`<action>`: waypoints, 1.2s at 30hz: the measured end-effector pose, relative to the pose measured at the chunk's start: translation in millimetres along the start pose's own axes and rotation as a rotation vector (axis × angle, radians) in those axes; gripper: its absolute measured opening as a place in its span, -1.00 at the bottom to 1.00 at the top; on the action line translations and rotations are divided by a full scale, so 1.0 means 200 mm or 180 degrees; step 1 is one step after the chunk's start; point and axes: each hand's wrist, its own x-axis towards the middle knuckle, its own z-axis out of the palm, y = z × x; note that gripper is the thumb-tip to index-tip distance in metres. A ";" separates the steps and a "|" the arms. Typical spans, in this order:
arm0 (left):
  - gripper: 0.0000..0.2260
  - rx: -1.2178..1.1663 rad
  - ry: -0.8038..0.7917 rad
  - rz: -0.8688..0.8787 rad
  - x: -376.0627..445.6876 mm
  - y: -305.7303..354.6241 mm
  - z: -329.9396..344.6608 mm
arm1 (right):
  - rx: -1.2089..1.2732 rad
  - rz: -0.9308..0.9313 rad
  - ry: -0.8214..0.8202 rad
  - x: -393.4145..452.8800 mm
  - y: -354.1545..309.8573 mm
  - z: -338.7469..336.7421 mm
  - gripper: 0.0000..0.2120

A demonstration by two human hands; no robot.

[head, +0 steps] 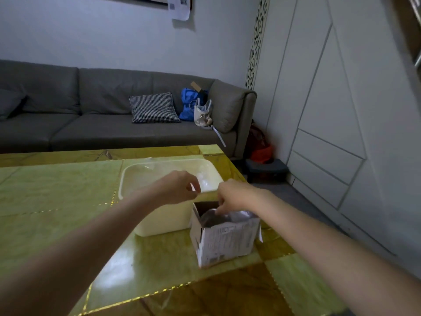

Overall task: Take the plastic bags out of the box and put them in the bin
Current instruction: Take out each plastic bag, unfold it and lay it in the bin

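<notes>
Bin (127, 179), white rectangular plastic, sits under my left hand (176, 188), whose fingers are curled over it, apparently empty. My right hand (230, 197) pinches clear plastic bags (227, 217) inside the printed cardboard box (227, 242) beneath it. Some bags look binned; more remain.

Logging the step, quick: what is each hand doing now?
Left hand: curled over the bin, holding nothing visible.
Right hand: pinching a plastic bag in the box.

A glossy green-and-gold table (57, 201) carries a white plastic bin (164, 222) and, touching its right near side, a cardboard box (224, 241).
</notes>
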 end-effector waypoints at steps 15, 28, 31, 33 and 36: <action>-0.83 -0.0127 0.0532 -0.0170 -0.04 0.13 0.14 | 0.2557 0.0069 0.0877 -0.10 0.13 -0.08 -0.79; -0.93 -0.2494 0.1163 -0.0768 -0.07 0.14 -0.09 | 0.3325 0.0190 0.1997 -0.10 0.16 -0.15 -0.83; -0.90 -0.2733 0.1085 -0.0980 -0.09 0.09 -0.09 | 0.3470 -0.0165 0.1765 -0.14 0.16 -0.14 -0.81; -0.90 -0.2876 0.1094 -0.1039 -0.11 0.06 -0.09 | 0.3569 -0.0390 0.1483 -0.17 0.15 -0.15 -0.76; -0.96 -0.3082 0.1221 -0.1186 -0.12 0.06 -0.09 | 0.3363 -0.0045 0.1625 -0.17 0.15 -0.14 -0.63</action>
